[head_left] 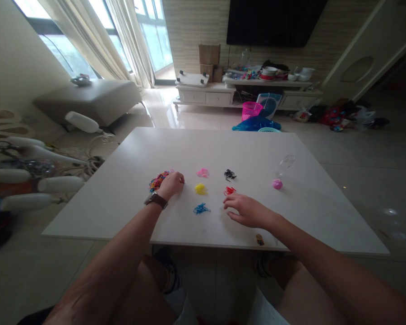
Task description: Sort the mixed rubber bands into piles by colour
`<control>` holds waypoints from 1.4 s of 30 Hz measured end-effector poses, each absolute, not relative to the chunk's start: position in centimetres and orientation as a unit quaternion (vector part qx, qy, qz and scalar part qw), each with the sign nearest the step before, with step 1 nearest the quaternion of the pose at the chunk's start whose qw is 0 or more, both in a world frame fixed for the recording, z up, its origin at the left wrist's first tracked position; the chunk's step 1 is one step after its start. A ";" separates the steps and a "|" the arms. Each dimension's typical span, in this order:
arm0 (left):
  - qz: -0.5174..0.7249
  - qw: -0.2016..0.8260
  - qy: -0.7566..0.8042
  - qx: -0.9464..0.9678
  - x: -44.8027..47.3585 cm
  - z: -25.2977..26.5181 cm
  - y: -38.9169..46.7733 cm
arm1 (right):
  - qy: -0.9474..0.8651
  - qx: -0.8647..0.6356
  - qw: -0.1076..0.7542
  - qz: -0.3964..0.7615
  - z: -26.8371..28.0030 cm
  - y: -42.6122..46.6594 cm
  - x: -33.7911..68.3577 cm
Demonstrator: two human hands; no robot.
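My left hand point(172, 185), with a watch point(156, 199) on its wrist, is beside a mixed pile of small coloured rubber bands point(158, 180). Its fingers are pinched together; what they hold, if anything, is too small to make out. My right hand point(246, 210) is over the table with its fingers apart, just in front of a small heap of red bands point(229, 191). Other sorted heaps lie between the hands: pink bands point(202, 173), yellow bands point(200, 189), blue bands point(201, 208) and black bands point(229, 175).
On the right of the white table point(138, 149) are a round pink-purple object point(277, 184) and a clear plastic piece point(287, 161). A small figure-shaped piece point(260, 239) lies near the front edge. A lamp with white shades point(61, 184) stands left of the table.
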State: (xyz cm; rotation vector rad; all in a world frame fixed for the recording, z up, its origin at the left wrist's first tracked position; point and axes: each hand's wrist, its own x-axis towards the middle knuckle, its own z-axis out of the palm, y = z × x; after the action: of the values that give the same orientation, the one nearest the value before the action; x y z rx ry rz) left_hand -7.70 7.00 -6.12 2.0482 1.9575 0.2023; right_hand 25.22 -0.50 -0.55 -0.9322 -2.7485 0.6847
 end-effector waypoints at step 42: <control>0.244 0.343 0.402 0.813 5.1 0.0 1.8 | -0.873 -0.388 0.262 0.140 -1.2 -1.7 25.4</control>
State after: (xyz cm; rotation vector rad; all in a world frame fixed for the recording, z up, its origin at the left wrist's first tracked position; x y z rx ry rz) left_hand 5.14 1.84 0.01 2.1125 1.0458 0.6341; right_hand 25.36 -1.67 -1.23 -1.0486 -2.3606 0.3793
